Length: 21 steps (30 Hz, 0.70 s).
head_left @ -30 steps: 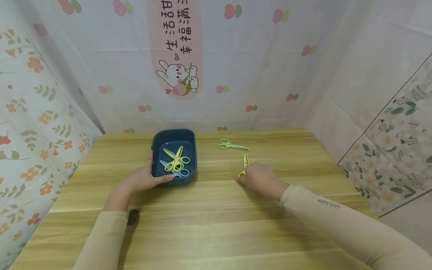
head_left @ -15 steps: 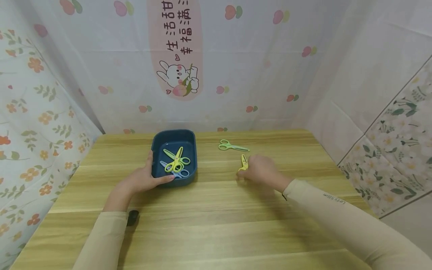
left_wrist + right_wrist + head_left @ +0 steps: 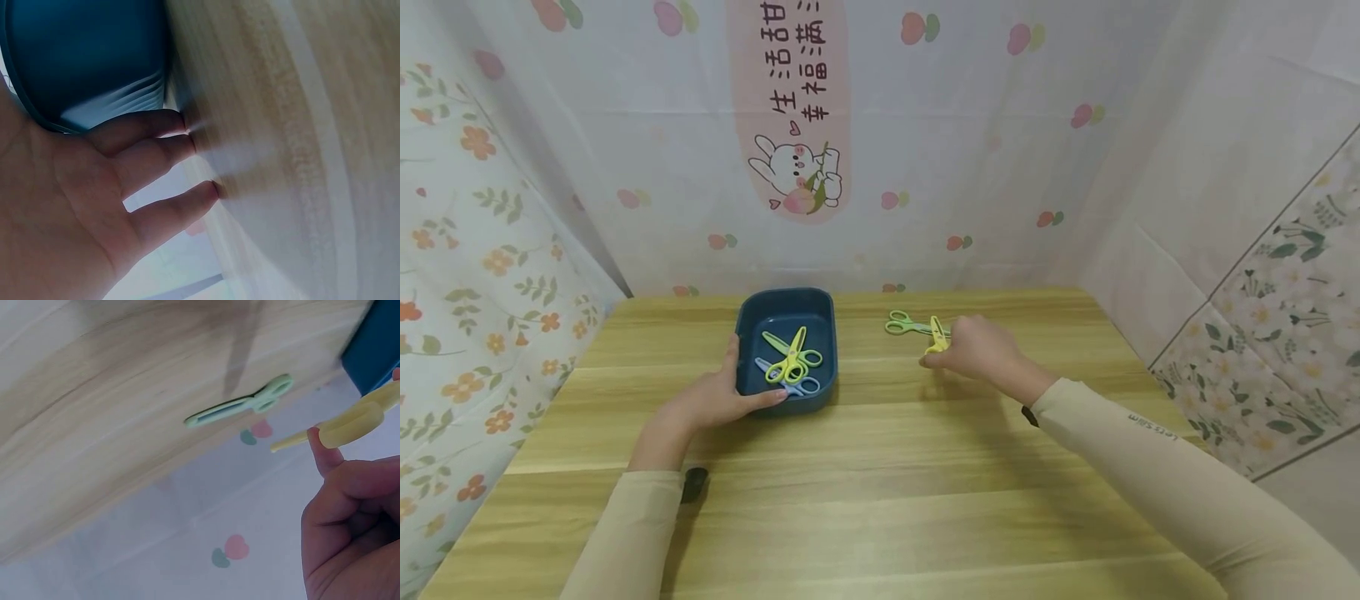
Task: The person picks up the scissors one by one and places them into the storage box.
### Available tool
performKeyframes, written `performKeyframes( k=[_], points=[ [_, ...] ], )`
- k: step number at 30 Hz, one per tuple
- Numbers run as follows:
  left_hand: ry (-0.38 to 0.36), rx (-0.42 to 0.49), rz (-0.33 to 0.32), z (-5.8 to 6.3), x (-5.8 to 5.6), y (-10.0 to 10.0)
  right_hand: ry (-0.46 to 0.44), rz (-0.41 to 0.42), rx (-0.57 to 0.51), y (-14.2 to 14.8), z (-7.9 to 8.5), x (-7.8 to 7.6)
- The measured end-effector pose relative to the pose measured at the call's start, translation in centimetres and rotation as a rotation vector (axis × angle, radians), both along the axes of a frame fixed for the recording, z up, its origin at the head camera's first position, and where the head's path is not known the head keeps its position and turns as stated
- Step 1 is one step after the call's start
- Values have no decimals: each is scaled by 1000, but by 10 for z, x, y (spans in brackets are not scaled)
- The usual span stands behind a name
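My right hand point(image 3: 988, 354) pinches a pair of yellow scissors point(image 3: 937, 333), raised above the table with the blade end upward. In the right wrist view, the yellow scissors point(image 3: 356, 425) sit at the fingertips. Behind them in the head view, green scissors point(image 3: 904, 323) lie on the table, partly covered. My left hand point(image 3: 711, 396) rests against the near left corner of a dark blue bin point(image 3: 827, 321), thumb over its front rim. The left wrist view shows straight fingers point(image 3: 169, 212) beside the bin, tips at the tabletop. Inside the bin lie yellow scissors point(image 3: 792, 357), green scissors point(image 3: 812, 357) and blue scissors point(image 3: 808, 386).
The wooden table point(image 3: 865, 500) reaches back to a printed curtain point(image 3: 962, 150). Flowered cloth point(image 3: 482, 333) hangs at the left, and more flowered panels point(image 3: 1292, 333) stand at the right. A small black object point(image 3: 695, 483) shows beside the left sleeve.
My right hand has lifted the yellow scissors off the table and moved slightly back, so they now overlap the green scissors' blades. The left hand and bin stay put.
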<state>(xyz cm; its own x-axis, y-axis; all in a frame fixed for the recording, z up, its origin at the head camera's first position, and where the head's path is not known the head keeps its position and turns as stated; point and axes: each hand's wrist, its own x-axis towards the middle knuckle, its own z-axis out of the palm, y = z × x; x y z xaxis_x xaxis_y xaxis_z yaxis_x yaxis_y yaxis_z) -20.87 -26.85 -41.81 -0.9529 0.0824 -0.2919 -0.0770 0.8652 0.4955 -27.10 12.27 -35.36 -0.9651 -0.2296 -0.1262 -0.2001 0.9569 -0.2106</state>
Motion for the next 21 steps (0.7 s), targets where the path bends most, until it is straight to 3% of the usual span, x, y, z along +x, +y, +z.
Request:
performKeyframes(
  k=[21],
  points=[
    [5, 5, 2, 0, 1, -1, 29, 54, -12, -31, 12, -2]
  ],
)
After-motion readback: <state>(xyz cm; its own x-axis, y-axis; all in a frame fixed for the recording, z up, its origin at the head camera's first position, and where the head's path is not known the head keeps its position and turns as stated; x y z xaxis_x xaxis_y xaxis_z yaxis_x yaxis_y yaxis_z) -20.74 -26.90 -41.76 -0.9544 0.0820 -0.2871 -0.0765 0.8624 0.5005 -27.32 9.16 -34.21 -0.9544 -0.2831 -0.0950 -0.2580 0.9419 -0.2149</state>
